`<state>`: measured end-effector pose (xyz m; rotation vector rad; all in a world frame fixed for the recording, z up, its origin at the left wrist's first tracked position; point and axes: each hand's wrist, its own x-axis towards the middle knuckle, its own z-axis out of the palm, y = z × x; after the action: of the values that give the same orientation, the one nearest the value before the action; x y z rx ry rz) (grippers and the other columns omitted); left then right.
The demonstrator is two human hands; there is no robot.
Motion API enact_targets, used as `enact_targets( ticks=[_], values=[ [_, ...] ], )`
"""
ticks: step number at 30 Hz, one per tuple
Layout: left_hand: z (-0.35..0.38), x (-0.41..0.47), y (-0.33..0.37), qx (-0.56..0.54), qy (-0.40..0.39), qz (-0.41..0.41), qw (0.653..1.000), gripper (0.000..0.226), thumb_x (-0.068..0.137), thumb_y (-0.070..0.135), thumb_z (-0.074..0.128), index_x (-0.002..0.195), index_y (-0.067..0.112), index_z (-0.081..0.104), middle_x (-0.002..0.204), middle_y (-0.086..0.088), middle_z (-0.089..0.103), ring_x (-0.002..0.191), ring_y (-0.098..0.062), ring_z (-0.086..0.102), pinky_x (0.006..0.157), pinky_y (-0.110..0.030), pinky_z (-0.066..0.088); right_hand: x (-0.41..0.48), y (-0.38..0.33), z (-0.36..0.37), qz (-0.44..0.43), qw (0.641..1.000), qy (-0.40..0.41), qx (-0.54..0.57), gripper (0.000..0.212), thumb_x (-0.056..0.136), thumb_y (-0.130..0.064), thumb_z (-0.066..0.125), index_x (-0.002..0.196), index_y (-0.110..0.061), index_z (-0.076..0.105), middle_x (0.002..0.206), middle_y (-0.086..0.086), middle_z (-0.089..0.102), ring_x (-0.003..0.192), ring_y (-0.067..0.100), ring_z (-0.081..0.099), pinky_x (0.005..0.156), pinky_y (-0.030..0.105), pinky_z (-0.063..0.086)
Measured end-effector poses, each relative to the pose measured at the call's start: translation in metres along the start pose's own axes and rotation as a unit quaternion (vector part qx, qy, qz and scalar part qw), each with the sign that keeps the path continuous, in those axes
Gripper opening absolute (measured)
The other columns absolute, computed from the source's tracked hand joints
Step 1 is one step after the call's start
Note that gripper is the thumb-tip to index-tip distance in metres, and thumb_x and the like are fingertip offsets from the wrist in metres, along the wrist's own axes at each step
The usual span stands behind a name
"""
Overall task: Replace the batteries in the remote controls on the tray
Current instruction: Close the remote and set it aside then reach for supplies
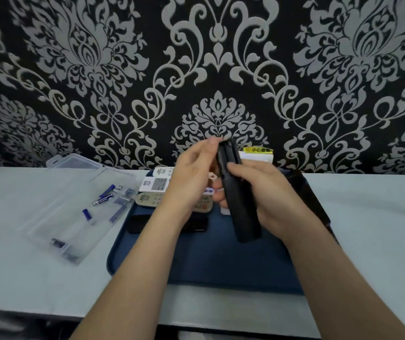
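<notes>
The right grip (262, 192) was clasped around a long black remote control (242, 212), with the thumb laid across the upper part of its back and the other fingers wrapped behind it. The remote was held in the air above the far half of the tray, nearly upright and leaning slightly away, its back towards the camera. A narrow battery slot lay uncovered near its top end.

The left grip (191, 177) was raised beside it, and its fingertips (212, 141) reached the top end of the remote at the slot. They were blurred, so I could not tell whether they pinched anything.

Beneath both forearms lay the dark blue tray (208, 263), set on the pale tabletop (368, 229). At its far left corner lay more remotes: two white remotes (156, 184) side by side, a beige remote (147, 199) just in front of them, and a small black remote (137, 223) nearer the camera. Part of another light, buttoned remote (203, 204) showed between the wrists. A dark flat object (311, 200) lay along the tray's right edge.

To the left of the tray lay a clear plastic box (56, 217), lid open, with blue batteries (103, 200) scattered inside it. Behind the held remote, against the black and silver patterned wallpaper (98, 69), a yellow label (257, 150) showed.
</notes>
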<state>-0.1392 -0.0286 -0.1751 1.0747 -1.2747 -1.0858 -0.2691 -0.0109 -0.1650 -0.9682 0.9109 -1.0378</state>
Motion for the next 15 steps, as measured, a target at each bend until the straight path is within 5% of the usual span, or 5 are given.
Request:
enact_targets(
  ticks=[2, 5, 7, 11, 15],
  values=[
    [-0.012, -0.005, 0.002, 0.042, -0.019, 0.013, 0.999, 0.033, 0.097, 0.035, 0.05, 0.1, 0.008, 0.068, 0.055, -0.004, 0.058, 0.043, -0.016, 0.048, 0.042, -0.026, 0.04, 0.001, 0.004, 0.011, 0.026, 0.997, -0.057, -0.044, 0.02, 0.1, -0.012, 0.05, 0.099, 0.001, 0.064, 0.071, 0.013, 0.068, 0.057, 0.021, 0.067, 0.055, 0.029, 0.056],
    [-0.037, -0.008, 0.004, 0.096, 0.033, 0.013, 0.995, 0.028, 0.092, 0.03, 0.061, 0.079, 0.008, 0.072, 0.061, -0.001, 0.064, 0.054, -0.011, 0.055, 0.052, -0.023, 0.044, 0.0, 0.008, 0.016, 0.071, 0.978, -0.168, -0.099, 0.009, 0.095, -0.009, 0.057, 0.103, -0.007, 0.061, 0.081, 0.01, 0.069, 0.066, 0.026, 0.07, 0.056, 0.03, 0.059],
    [-0.056, -0.009, 0.006, 0.054, 0.091, -0.011, 0.994, 0.025, 0.09, 0.029, 0.064, 0.074, 0.012, 0.072, 0.062, 0.001, 0.065, 0.053, -0.008, 0.054, 0.049, -0.018, 0.042, -0.001, 0.006, 0.012, 0.089, 0.963, -0.215, -0.133, 0.028, 0.087, -0.005, 0.063, 0.115, -0.008, 0.057, 0.093, 0.012, 0.07, 0.072, 0.029, 0.072, 0.06, 0.031, 0.06],
    [-0.099, -0.017, 0.016, -0.031, 0.181, -0.032, 0.982, 0.017, 0.092, 0.02, 0.062, 0.082, 0.01, 0.071, 0.07, -0.003, 0.068, 0.053, -0.011, 0.054, 0.047, -0.018, 0.044, 0.004, -0.002, 0.021, 0.016, 0.989, -0.147, -0.011, 0.038, 0.076, 0.0, 0.064, 0.113, -0.004, 0.06, 0.095, 0.013, 0.073, 0.074, 0.025, 0.073, 0.062, 0.023, 0.059],
    [-0.124, -0.028, 0.019, 0.024, 0.126, -0.068, 0.989, 0.012, 0.094, 0.02, 0.06, 0.088, 0.012, 0.067, 0.07, -0.008, 0.07, 0.057, -0.018, 0.06, 0.053, -0.021, 0.05, 0.017, 0.014, 0.052, -0.054, 0.987, -0.051, 0.142, 0.016, 0.073, -0.008, 0.068, 0.089, -0.009, 0.065, 0.08, 0.003, 0.07, 0.068, 0.013, 0.062, 0.057, 0.016, 0.05]
  ],
)
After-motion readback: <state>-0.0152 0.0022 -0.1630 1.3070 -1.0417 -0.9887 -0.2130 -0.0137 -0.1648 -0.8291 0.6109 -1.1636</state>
